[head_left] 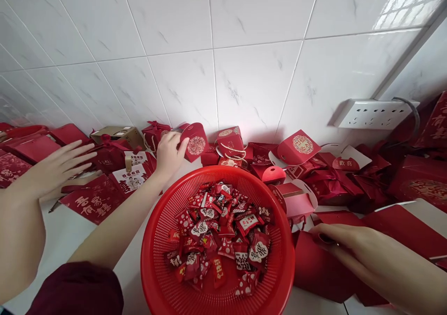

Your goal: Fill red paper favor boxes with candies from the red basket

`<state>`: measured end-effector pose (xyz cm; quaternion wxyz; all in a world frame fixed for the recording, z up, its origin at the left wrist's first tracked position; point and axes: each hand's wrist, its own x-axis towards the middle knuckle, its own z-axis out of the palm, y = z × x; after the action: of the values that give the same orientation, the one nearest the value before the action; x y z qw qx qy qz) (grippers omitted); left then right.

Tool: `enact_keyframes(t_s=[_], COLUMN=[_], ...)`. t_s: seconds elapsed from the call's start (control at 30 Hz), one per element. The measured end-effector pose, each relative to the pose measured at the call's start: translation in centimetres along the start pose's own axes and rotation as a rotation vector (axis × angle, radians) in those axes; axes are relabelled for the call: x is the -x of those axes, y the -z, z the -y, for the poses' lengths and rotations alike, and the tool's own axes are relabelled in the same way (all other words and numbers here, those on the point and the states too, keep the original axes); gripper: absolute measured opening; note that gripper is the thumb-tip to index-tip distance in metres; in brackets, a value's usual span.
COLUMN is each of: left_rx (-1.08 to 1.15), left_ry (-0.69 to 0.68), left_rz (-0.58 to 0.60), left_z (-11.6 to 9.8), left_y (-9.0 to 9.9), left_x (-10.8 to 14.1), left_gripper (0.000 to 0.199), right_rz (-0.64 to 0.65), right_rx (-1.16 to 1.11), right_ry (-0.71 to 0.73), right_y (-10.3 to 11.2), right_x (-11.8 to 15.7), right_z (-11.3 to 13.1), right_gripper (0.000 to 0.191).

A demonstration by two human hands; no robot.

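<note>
1) Above the basket [148,254]: open for passage. 2) Left of the basket: 1 narrow strip of bare counter [131,259], bounded by the left forearm [115,236]. 3) Behind the basket: left hand [171,152], small box [196,146] and crowded boxes [296,147] obstruct low passage; room exists above them, before the wall [251,82]. 4) Right of the basket: right hand [344,243] and red box [323,273] obstruct; farther back, 1 socket [375,115] projects

Softly lit; striped glare reflected off tiled wall [244,73], upper right; shadow cast left of socket strip [377,115]; edges stretched.
</note>
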<state>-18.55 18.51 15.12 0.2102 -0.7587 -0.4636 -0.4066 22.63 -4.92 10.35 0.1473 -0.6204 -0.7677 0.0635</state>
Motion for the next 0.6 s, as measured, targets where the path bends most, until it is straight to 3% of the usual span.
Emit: enact_keyframes(t_s=[0.1,0.3,0.4,0.6], left_rx=[-0.107,-0.206,-0.258,-0.36], left_ry=[0.261,0.467,0.511,0.541], left_rz=[0.123,0.388,0.508,0.567], left_z=[3.0,7.0,8.1,9.6], left_y=[-3.0,-7.8,-9.1,-9.4], left_x=[-0.9,0.7,1.9,1.3], left_gripper=[0.026,0.027,0.027,0.039], right_rz=[0.201,0.208,0.18,0.131], right_rx=[-0.024,-0.031,-0.046,-0.043], right_ry=[-0.006,-0.012,0.008,0.029], right_y=[0.4,0.4,0.2,-0.1], right_x=[-0.1,-0.1,-0.1,-0.2], right_z=[0.3,0.2,0.0,-0.2], right_gripper=[0.04,0.042,0.042,0.042])
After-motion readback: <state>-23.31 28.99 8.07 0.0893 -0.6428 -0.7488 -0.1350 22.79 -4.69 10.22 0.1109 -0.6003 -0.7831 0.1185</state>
